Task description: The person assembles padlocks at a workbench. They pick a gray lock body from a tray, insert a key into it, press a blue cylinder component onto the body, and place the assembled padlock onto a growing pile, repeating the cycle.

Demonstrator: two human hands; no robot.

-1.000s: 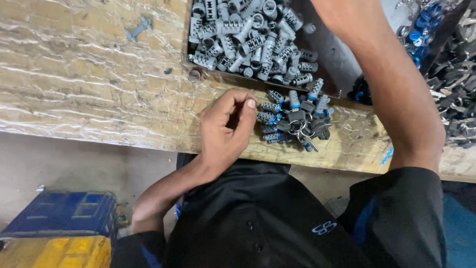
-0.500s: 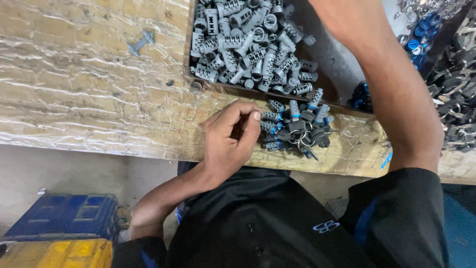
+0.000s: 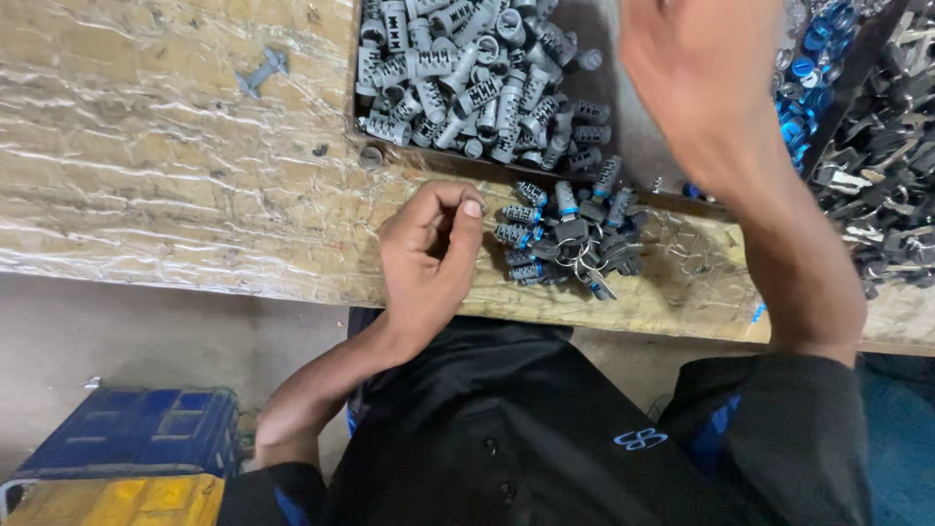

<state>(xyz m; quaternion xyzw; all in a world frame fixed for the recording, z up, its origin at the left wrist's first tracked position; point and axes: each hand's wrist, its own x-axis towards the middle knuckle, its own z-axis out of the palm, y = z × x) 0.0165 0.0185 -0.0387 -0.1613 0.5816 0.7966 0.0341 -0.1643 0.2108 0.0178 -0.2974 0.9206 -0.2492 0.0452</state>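
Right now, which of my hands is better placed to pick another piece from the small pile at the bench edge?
Left, probably. Your left hand rests on the wooden bench, fingertips beside the small pile of grey and blue pieces. Your right hand is raised over the tray of grey parts, farther away.

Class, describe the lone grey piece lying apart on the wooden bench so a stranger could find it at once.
Start at the wooden bench and the tray of grey cylinders at its far edge. Look left of the tray, to the bare wood near the top of the view: the lone piece lies there. Unlike the ribbed cylinders, it is flat and cross-shaped, and nothing touches it.
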